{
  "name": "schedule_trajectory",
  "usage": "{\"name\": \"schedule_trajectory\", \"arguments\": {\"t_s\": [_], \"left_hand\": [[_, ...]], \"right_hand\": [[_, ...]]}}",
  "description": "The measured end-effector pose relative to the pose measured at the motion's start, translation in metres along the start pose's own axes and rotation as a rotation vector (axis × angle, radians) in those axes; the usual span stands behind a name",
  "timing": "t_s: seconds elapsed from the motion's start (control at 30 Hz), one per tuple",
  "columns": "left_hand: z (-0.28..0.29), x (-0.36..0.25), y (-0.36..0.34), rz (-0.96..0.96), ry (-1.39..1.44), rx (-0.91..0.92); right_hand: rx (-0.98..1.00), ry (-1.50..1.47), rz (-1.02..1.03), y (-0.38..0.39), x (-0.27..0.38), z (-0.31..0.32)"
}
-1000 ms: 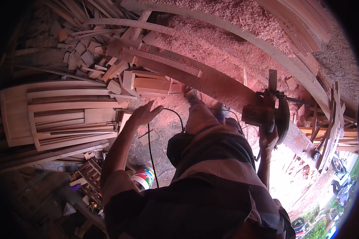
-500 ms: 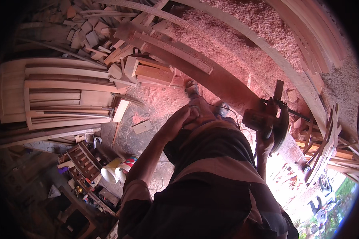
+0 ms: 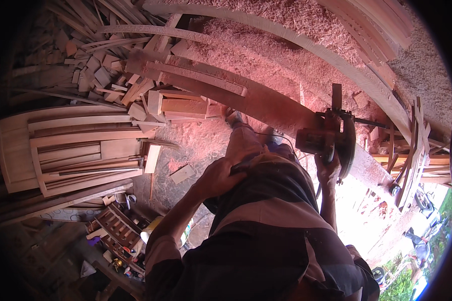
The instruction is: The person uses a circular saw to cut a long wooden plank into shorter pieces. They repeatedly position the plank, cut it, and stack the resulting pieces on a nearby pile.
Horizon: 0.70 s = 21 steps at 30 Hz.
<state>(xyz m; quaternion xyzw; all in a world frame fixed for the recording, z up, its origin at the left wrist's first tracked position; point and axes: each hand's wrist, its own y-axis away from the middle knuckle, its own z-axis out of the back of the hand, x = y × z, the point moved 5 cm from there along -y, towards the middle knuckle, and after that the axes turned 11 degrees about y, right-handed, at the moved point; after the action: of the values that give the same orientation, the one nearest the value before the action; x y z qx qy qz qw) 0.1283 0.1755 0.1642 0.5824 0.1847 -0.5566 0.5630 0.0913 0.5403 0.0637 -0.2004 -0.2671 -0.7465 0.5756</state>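
Note:
My right hand point(image 3: 328, 168) is closed round the rear handle of a dark circular saw point(image 3: 314, 142). The saw rests at the right end of a long, wide, reddish board point(image 3: 281, 111), with a bar sticking out at its right side. Its blade edge is hard to make out in the shade. My left hand point(image 3: 218, 178) lies against my upper thigh beside the hem of my striped shirt, thumb stretched out and nothing seen in it. Some of its fingers are hidden. A narrow strip of wood point(image 3: 201, 80) lies along the board.
Sawdust and shavings point(image 3: 286, 55) cover the ground beyond the board. A long curved plank point(image 3: 331, 55) runs across the far side. Door-like wooden frames point(image 3: 88, 135) and heaped offcuts point(image 3: 103, 75) lie to the left. A loose block point(image 3: 182, 174) and a cord point(image 3: 285, 136) are near my feet.
My left hand has come back toward my body and flattened against my thigh. The right hand stays on the saw. The view has turned slightly, and my left arm now covers more of the buckets.

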Motion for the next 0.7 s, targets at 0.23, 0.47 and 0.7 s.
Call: {"name": "schedule_trajectory", "arguments": {"t_s": [0.23, 0.47, 0.7], "left_hand": [[-0.004, 0.005, 0.016, 0.203, -0.082, 0.121], [-0.007, 0.031, 0.004, 0.328, 0.14, -0.041], [-0.011, 0.014, 0.023, 0.028, 0.21, 0.097]], "right_hand": [[0.023, 0.002, 0.004, 0.001, 0.001, -0.001], [0.013, 0.005, 0.045, 0.001, 0.001, -0.002], [0.007, 0.018, 0.051, 0.001, 0.001, -0.002]]}}
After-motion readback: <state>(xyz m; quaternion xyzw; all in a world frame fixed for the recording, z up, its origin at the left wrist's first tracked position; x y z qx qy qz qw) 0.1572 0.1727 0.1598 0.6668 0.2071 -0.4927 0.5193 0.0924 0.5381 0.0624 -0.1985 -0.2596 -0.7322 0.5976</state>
